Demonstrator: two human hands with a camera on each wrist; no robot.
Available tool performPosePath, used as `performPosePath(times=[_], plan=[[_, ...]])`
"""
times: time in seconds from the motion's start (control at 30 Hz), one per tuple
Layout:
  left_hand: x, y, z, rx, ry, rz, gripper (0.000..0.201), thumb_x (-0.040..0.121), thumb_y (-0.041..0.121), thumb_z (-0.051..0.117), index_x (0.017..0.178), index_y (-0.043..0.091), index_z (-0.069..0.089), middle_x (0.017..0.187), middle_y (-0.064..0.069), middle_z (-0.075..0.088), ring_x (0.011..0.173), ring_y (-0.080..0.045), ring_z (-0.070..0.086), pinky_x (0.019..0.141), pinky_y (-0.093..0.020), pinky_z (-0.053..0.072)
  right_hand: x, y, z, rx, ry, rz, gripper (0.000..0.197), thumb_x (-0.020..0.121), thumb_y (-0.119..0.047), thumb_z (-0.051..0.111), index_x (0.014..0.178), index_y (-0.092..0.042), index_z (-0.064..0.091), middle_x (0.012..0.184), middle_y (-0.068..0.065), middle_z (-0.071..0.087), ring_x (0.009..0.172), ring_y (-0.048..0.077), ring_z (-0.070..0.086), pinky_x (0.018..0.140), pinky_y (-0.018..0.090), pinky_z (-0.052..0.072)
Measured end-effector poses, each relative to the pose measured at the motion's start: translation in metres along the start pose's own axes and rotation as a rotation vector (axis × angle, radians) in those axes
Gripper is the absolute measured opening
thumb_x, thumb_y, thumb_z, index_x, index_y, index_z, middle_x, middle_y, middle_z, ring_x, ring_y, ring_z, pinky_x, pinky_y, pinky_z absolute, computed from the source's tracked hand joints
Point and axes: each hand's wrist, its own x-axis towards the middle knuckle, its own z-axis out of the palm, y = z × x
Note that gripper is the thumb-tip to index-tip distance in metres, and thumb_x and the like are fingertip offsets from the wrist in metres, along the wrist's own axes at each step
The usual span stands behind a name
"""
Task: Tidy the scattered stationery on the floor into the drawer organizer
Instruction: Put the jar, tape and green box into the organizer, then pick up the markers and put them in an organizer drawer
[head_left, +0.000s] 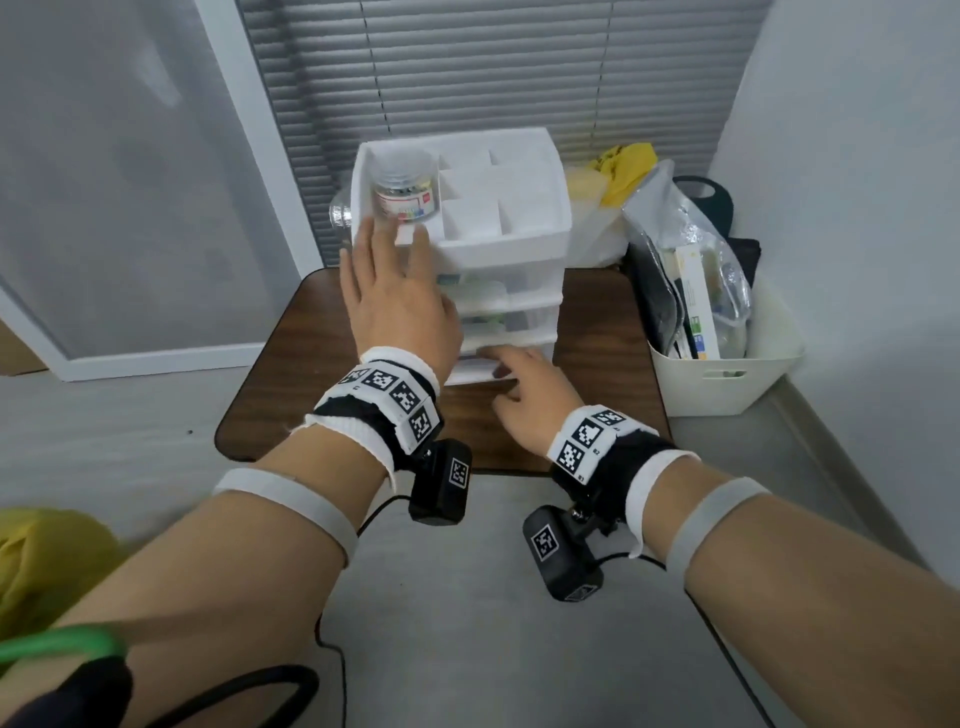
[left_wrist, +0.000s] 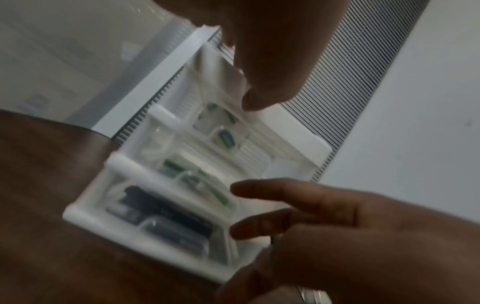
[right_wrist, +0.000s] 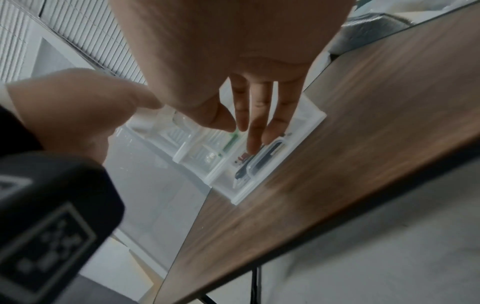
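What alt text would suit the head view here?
A person's left hand reaches open toward the top tray of a white drawer organizer on a brown table, where a clear jar stands. The right hand touches the bottom drawer front, fingers extended.

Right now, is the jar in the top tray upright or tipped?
Upright: the jar stands in the top tray's left compartment, label band level, left hand just before it.
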Motion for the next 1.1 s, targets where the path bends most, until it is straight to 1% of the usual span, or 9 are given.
performPosePath(times=[0.07,0.17,0.27,0.43,0.53,0.63,0.8,0.97,1.1], plan=[[-0.026,0.022,0.004,-0.034,0.04,0.012,0.077,0.076,0.017,0.056,0.149,0.014,0.033,0.156,-0.016,0.029,0.147,-0.035,0.019,0.119,-0.049,0.017,-0.023,0.018,-0.011,-0.002,0.023,0.001,0.053,0.086,-0.008,0.054,0.135,-0.028,0.052,0.12,-0.004,0.051,0.079,0.011,0.059,0.088,0.036,0.053],[-0.08,0.064,0.013,-0.178,0.02,0.056,0.072,0.069,0.011,0.055,0.139,0.014,0.043,0.147,-0.014,0.038,0.138,-0.035,0.033,0.111,-0.048,0.031,-0.073,0.057,-0.028,0.046,0.059,0.074,0.047,0.084,-0.008,0.053,0.126,-0.027,0.061,0.11,-0.004,0.063,0.086,0.02,0.068,0.086,0.039,0.056],[-0.153,0.099,0.026,-0.254,-0.139,0.058,0.066,0.068,0.009,0.053,0.134,0.015,0.047,0.14,-0.011,0.043,0.13,-0.032,0.039,0.108,-0.043,0.035,-0.139,0.103,-0.038,0.083,0.069,0.245,0.036,0.087,-0.009,0.054,0.117,-0.024,0.066,0.097,-0.005,0.065,0.086,0.025,0.069,0.085,0.039,0.056],[-0.307,0.131,0.032,-0.296,-0.7,0.08,0.058,0.076,0.007,0.059,0.132,0.018,0.05,0.128,-0.009,0.054,0.121,-0.031,0.045,0.098,-0.047,0.043,-0.275,0.179,-0.029,0.076,-0.045,0.523,0.023,0.088,-0.014,0.054,0.101,-0.022,0.072,0.082,-0.008,0.064,0.081,0.025,0.069,0.077,0.038,0.059],[-0.391,0.135,0.033,-0.313,-1.146,-0.079,0.053,0.085,0.017,0.063,0.134,0.024,0.044,0.127,-0.007,0.051,0.12,-0.027,0.048,0.098,-0.044,0.046,-0.353,0.215,-0.022,0.011,-0.146,0.649,0.02,0.086,-0.013,0.056,0.096,-0.02,0.072,0.089,0.0,0.068,0.085,0.025,0.068,0.079,0.033,0.056],[-0.458,0.134,0.052,-0.175,-1.383,-0.203,0.066,0.083,0.03,0.07,0.138,0.024,0.034,0.128,-0.011,0.045,0.117,-0.034,0.053,0.095,-0.048,0.049,-0.42,0.25,-0.014,-0.085,-0.287,0.776,0.019,0.087,-0.017,0.057,0.101,-0.023,0.069,0.093,-0.002,0.066,0.09,0.022,0.065,0.08,0.025,0.048],[-0.518,0.125,0.077,0.133,-1.373,-0.3,0.082,0.073,0.055,0.073,0.134,0.024,0.028,0.123,-0.01,0.043,0.115,-0.036,0.05,0.088,-0.051,0.05,-0.481,0.281,0.019,-0.183,-0.488,0.856,0.027,0.088,-0.028,0.062,0.113,-0.021,0.059,0.1,-0.003,0.064,0.1,0.022,0.062,0.085,0.029,0.048],[-0.527,0.123,0.111,0.118,-1.212,-0.251,0.049,0.084,0.032,0.063,0.121,0.013,0.036,0.113,-0.014,0.057,0.095,-0.034,0.059,0.073,-0.042,0.051,-0.484,0.287,0.063,-0.34,-0.552,0.716,0.048,0.086,-0.046,0.059,0.123,-0.02,0.045,0.119,0.005,0.052,0.102,0.031,0.06,0.088,0.041,0.051],[-0.511,0.115,0.127,0.087,-1.249,-0.218,0.027,0.096,0.015,0.044,0.12,0.002,0.045,0.106,-0.021,0.063,0.087,-0.036,0.064,0.064,-0.036,0.046,-0.476,0.293,0.091,-0.463,-0.537,0.659,0.045,0.083,-0.04,0.061,0.117,-0.02,0.039,0.118,0.008,0.048,0.098,0.033,0.058,0.074,0.041,0.049]])
